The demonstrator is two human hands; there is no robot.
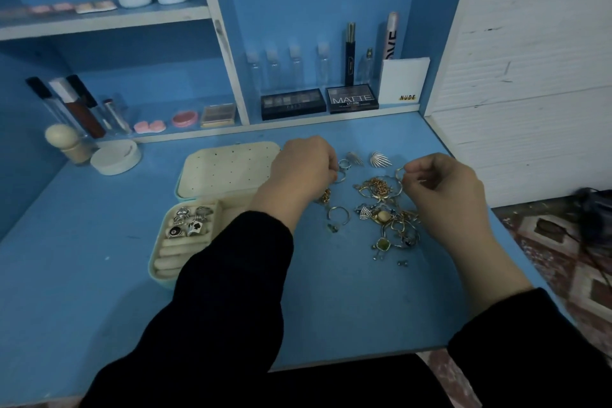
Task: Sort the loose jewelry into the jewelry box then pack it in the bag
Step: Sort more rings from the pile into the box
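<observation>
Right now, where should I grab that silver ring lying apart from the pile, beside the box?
Pinch the band of the silver ring from straight above, one fingertip inside the hoop and one outside. It seems to lie flat on the desk, so the sides offer little to catch. Take the edge nearest the jewelry box, clear of the tangled pile.

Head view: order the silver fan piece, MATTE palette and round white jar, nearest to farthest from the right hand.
1. Silver fan piece, just beyond the right hand.
2. MATTE palette, back ledge.
3. Round white jar, far left.
</observation>
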